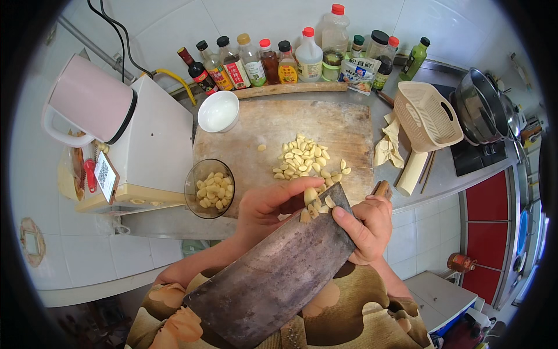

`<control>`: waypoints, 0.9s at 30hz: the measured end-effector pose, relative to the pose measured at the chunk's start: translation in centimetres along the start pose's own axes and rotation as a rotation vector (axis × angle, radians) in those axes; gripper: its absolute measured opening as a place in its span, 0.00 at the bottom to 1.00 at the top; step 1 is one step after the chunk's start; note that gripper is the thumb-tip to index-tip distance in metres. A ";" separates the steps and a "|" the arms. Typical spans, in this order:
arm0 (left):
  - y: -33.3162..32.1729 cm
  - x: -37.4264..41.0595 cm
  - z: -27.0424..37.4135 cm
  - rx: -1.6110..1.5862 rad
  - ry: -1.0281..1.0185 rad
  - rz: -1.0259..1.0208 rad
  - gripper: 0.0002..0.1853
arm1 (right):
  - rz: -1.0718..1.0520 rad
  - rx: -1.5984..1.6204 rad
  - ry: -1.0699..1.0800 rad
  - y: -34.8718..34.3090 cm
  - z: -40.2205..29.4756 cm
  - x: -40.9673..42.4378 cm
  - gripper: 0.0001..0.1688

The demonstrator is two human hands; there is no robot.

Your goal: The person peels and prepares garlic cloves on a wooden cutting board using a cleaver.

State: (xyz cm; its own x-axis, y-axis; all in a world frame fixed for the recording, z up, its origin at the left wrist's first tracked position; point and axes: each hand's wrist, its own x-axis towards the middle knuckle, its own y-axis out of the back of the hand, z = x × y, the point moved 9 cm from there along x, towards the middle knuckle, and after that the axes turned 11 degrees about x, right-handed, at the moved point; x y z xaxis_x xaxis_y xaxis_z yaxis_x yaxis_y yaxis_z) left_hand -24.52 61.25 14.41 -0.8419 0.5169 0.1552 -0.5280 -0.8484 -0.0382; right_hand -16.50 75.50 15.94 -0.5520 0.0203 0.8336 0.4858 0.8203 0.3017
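Note:
A cleaver with a broad dark blade [274,270] lies flat across the front of my body, tilted, its wooden handle at the right. My right hand [368,224] grips it, the thumb resting on the blade. Several garlic pieces [314,209] lie on the blade's upper end. My left hand [270,203] is at the blade's upper edge, its index finger by a garlic clove [310,195]; whether it pinches the clove is unclear. Beyond the hands, a pile of peeled garlic cloves [303,157] sits on the wooden board [248,174]. A glass bowl [188,187] of cloves stands left.
A white bowl [219,111] stands at the board's back left corner. Behind it are a wooden rolling pin [292,90] and a row of bottles [253,65]. A beige plastic basket [427,115] and pans [479,107] stand right; a pink jug [91,98] tops the white appliance [161,139] at left.

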 end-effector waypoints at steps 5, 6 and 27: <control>-0.2 0.4 1.8 0.245 -0.157 -0.085 0.23 | 0.032 -0.015 0.001 0.1 0.1 -0.1 0.28; -0.3 0.4 2.4 0.348 -0.219 -0.107 0.23 | 0.039 -0.015 0.007 0.1 0.1 -0.1 0.28; 0.3 0.4 -3.0 -0.240 0.174 -0.015 0.25 | -0.018 0.027 0.001 -0.3 -0.1 0.1 0.29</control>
State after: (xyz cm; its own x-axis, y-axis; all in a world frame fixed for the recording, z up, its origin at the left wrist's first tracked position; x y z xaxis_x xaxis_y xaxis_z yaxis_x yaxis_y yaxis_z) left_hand -25.37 61.51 11.53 -0.8292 0.5588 -0.0134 -0.5346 -0.7998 -0.2728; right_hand -16.65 75.18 15.98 -0.5598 0.0048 0.8286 0.4576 0.8355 0.3043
